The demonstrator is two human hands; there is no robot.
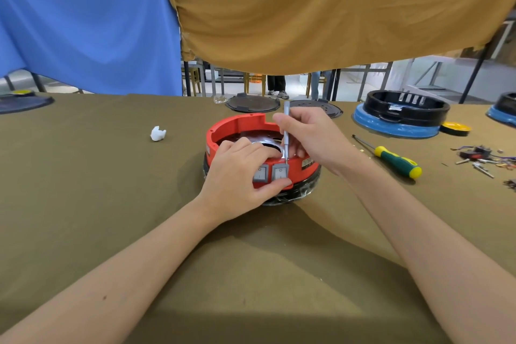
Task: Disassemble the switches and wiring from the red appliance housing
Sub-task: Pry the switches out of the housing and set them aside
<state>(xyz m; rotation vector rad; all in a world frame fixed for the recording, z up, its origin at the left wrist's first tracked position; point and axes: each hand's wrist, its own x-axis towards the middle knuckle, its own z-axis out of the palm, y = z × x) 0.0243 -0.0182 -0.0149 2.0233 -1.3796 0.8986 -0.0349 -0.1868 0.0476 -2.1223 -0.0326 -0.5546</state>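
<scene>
The round red appliance housing sits on a black base in the middle of the table. Two grey rocker switches are set in its near wall. My left hand grips that wall, fingers curled over the rim and thumb under the right switch. My right hand pinches a thin grey tool held upright, its tip down at the top edge of the right switch. Any wiring inside the housing is hidden by my hands.
A green-and-yellow screwdriver lies right of the housing. Loose wires and small parts lie at the far right. Black housings on blue bases, black lids and a white scrap sit further back.
</scene>
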